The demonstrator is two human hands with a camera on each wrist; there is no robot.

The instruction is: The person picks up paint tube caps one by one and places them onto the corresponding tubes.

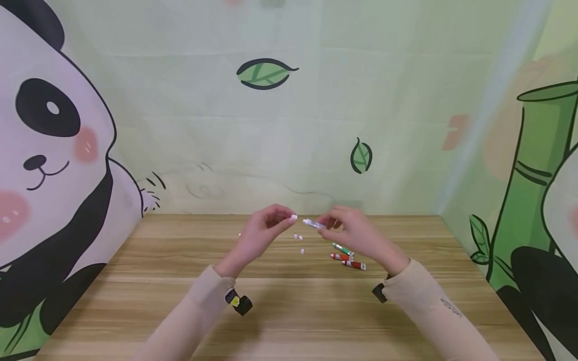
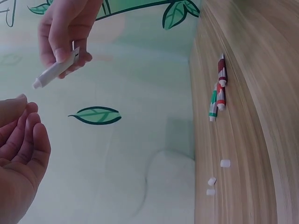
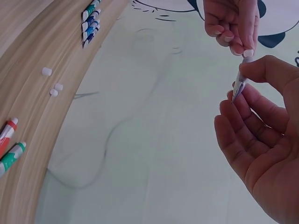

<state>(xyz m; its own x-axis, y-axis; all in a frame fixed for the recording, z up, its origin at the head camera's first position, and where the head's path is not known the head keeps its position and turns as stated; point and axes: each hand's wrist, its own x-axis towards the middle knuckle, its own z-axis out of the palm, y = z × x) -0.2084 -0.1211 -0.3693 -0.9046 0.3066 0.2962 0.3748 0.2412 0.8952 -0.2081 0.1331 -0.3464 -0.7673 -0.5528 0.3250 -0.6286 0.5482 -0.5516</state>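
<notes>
Between its thumb and fingertips, my left hand (image 1: 258, 234) pinches a small white cap (image 1: 294, 217). Facing it, my right hand (image 1: 354, 231) grips a slim white paint tube (image 1: 312, 223) whose narrow end points at the cap. In the head view a short gap separates cap and tube. The tube (image 2: 55, 72) tilts in the left wrist view, its flat tail behind the right thumb. Both hands are raised over the far part of the table. Three loose white caps, one of them nearer me (image 1: 302, 251), lie on the wood below.
Below the right hand lie a green tube (image 1: 343, 249), an orange-red tube (image 1: 340, 257) and a dark red tube (image 1: 353, 264). Several blue and green tubes (image 3: 91, 23) sit in a row at the left, mostly hidden by the left hand in the head view. A printed backdrop (image 1: 316, 165) stands behind the table (image 1: 293, 321).
</notes>
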